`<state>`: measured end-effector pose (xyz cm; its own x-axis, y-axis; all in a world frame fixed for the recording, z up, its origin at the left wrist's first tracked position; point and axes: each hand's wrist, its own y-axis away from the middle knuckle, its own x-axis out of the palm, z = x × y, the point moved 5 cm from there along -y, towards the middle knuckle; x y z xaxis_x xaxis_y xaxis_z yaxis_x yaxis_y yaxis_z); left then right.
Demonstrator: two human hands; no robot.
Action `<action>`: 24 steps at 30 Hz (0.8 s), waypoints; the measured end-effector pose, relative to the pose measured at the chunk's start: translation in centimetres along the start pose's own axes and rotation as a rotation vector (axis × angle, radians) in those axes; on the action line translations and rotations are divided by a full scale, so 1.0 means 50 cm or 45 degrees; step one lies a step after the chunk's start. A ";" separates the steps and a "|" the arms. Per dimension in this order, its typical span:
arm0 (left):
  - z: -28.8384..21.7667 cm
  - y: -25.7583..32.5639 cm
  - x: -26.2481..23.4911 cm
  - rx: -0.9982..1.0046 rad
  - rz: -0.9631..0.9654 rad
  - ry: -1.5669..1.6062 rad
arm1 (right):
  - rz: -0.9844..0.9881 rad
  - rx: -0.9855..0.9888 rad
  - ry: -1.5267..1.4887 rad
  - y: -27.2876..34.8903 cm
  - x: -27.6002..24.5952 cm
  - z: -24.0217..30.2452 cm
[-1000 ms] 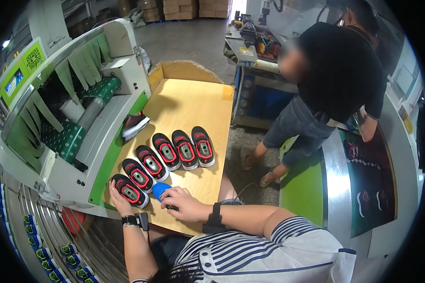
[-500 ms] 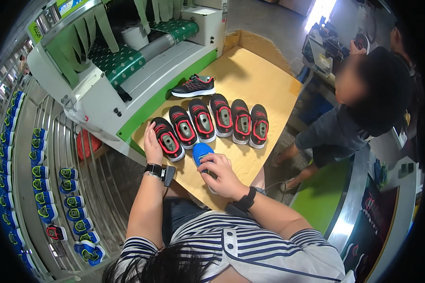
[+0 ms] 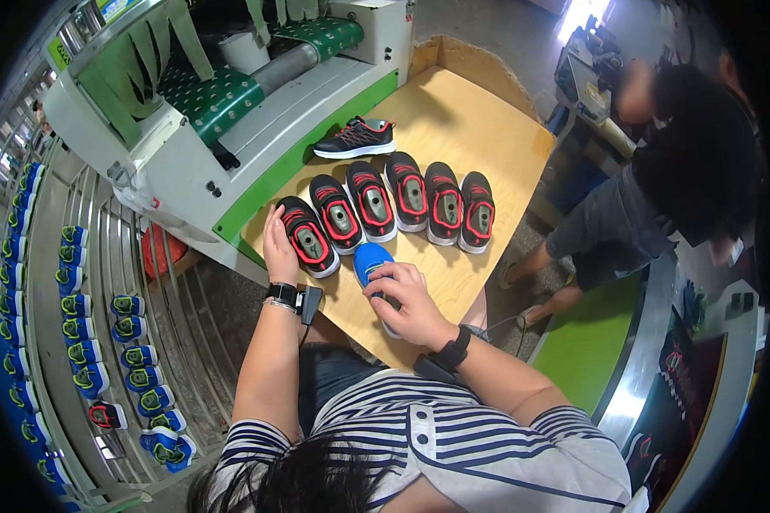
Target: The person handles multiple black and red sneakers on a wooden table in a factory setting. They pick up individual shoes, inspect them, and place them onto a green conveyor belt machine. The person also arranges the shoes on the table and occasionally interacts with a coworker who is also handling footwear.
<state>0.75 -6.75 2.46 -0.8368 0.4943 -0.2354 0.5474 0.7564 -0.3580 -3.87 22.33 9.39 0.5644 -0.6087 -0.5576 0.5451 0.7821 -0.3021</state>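
Tabletop (image 3: 479,115) holds black shoes (image 3: 370,205); right fingers (image 3: 390,284) grasp blue shoe (image 3: 370,256); left fingers (image 3: 275,231) unclenched alongside.

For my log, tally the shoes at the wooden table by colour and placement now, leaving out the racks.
Black-and-red shoes in the row: 6
Black-and-red shoe lying crosswise beyond the row, near the machine: 1
Blue shoe under the right hand: 1
Total: 8
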 end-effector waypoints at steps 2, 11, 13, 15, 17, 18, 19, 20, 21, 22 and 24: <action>0.000 0.002 0.003 -0.003 0.001 -0.004 | -0.003 0.006 -0.009 0.000 -0.002 0.000; 0.013 -0.003 0.003 -0.012 0.004 0.022 | -0.021 0.002 -0.030 0.003 -0.003 -0.006; 0.011 -0.001 0.002 -0.013 0.001 0.009 | -0.025 0.001 -0.039 0.003 -0.003 -0.006; 0.016 -0.002 0.000 -0.018 0.006 0.014 | -0.029 -0.005 -0.048 0.002 -0.003 -0.005; 0.016 -0.002 -0.001 -0.028 0.005 0.023 | -0.030 -0.005 -0.046 0.004 -0.001 -0.008; 0.014 0.000 0.001 -0.035 0.003 0.029 | -0.029 -0.005 -0.045 0.004 0.000 -0.009; 0.012 0.000 0.003 -0.042 0.000 0.036 | -0.033 -0.007 -0.047 0.003 -0.001 -0.008; 0.012 0.001 0.002 -0.039 0.000 0.031 | -0.032 -0.009 -0.051 0.003 -0.002 -0.007; 0.011 0.000 0.000 -0.037 0.001 0.025 | -0.032 -0.010 -0.056 0.003 -0.002 -0.007; 0.011 0.000 -0.001 -0.034 0.002 0.020 | -0.033 -0.011 -0.062 0.003 -0.001 -0.007; 0.012 0.000 -0.001 -0.026 -0.009 0.022 | -0.037 -0.016 -0.073 0.002 0.000 -0.009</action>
<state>0.82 -7.02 1.94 -0.8408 0.4959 -0.2172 0.5414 0.7685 -0.3411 -4.09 22.46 9.03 0.5833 -0.6374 -0.5036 0.5539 0.7655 -0.3274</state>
